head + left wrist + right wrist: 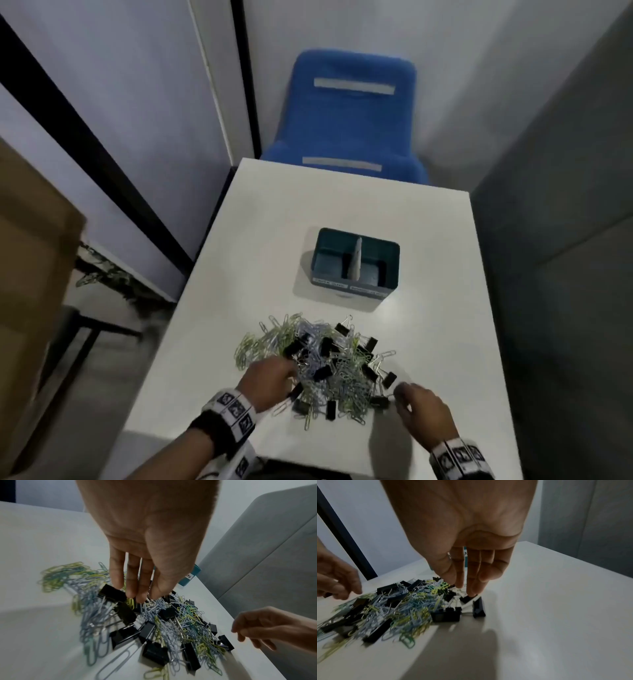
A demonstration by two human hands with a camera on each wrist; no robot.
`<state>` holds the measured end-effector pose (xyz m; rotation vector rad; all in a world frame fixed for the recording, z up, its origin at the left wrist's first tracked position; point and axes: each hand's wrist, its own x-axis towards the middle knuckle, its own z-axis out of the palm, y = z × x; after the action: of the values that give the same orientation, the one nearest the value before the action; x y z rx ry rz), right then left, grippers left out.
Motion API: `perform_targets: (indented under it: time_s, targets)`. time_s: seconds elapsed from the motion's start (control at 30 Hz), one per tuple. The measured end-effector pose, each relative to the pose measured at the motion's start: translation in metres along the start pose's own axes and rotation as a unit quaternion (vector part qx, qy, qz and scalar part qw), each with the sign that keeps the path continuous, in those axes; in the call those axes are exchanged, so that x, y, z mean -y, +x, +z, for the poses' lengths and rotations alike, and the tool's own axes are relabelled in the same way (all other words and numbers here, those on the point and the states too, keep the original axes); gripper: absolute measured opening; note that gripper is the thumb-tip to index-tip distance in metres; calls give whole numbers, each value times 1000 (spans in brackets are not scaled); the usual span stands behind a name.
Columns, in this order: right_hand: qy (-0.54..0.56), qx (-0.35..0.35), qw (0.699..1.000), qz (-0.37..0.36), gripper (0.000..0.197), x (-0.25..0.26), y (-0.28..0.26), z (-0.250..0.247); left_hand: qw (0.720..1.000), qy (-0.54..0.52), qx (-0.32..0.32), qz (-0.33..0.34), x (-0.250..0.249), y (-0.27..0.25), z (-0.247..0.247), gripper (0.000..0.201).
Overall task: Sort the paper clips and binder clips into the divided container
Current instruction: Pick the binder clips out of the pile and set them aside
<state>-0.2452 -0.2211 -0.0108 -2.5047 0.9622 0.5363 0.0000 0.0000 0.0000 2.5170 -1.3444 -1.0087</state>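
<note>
The paper clips (342,370) and black binder clips (329,344) lie tangled in one heap on the desk (428,274), near the container (356,287). The wire clips are light and probably hook together; binder clips are stiff, best taken by the body. The left hand (142,561) has its fingers (130,588) bunched on wire clips. The right hand (471,561) touches a binder clip; a real grip I cannot tell. The container labels are blurred.

mixed clip pile (325,366), teal divided container (356,262) beyond, both compartments bare

Black binder clips (328,345) among yellow-green, pale blue and silver paper clips (270,337); teal divided container (356,263); white bench (428,308); blue chair (349,116).
</note>
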Motion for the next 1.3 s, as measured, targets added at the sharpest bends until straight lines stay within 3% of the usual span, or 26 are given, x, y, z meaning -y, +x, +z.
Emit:
perform_targets:
  time_s: [0.13, 0.27, 0.37, 0.47, 0.57, 0.7, 0.8, 1.0, 1.1, 1.3]
  targets:
    - [9, -29, 999, -31, 19, 15, 31, -12, 996, 13, -86, -4, -10, 23, -2, 26]
    - [18, -25, 999, -43, 28, 23, 53, -12, 998, -13, -60, -12, -9, 39, 9, 54]
    - [24, -29, 998, -53, 31, 29, 70, -11, 997, 8, -70, -4, -14, 49, 11, 48]
    - [18, -31, 997, -68, 33, 35, 88, -9, 990, 13, -128, -49, -12, 54, 16, 36]
    - [6, -33, 995, -91, 34, 47, 106, -7, 989, 4, -122, -82, -4, 55, 24, 51]
    - [-31, -33, 989, -139, 48, 66, 126, -4, 992, -8, -103, -73, -1, 60, 29, 60]
    - [-58, -30, 984, -166, 53, 78, 138, -7, 993, -5, -104, -61, -2, 66, 25, 56]
    - [-68, 5, 981, -184, 50, 92, 150, -4, 991, -95, -83, -54, 1, 72, 17, 43]
    - [-46, 3, 983, -177, 39, 94, 154, -6, 984, -140, -102, -48, 4, 69, 14, 28]
    - [-26, 4, 984, -177, 24, 95, 157, -6, 950, -258, -168, -49, 12, 55, 6, 23]
